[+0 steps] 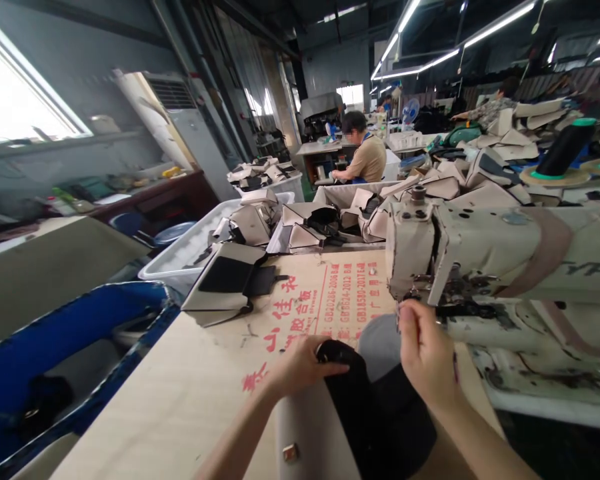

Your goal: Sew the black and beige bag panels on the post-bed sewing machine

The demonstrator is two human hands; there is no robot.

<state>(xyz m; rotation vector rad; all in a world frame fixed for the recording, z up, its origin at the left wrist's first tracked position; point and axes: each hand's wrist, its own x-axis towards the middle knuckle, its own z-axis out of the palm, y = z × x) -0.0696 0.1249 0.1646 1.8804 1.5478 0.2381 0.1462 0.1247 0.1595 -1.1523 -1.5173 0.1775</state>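
A beige and black sewn piece [305, 433] with a rounded grey flap [380, 347] and a small metal fitting lies before me at the front of the wooden board. My left hand [305, 367] grips its black part, thumb on top. Beside the needle area of a white industrial sewing machine [480, 247], my right hand [425, 347] is closed in a pinch above the grey flap. Something small shows at its fingertips, too small to name. Further back on the board rests another beige and black sewn piece [225, 277].
White plastic bins [175, 263] with similar pieces stand beyond the board [155, 393]. A blue-lined container [100, 383] is at left. Cones of black thread [565, 153] stand behind the machine. A co-worker [365, 157] sits further back, near a fan [411, 111].
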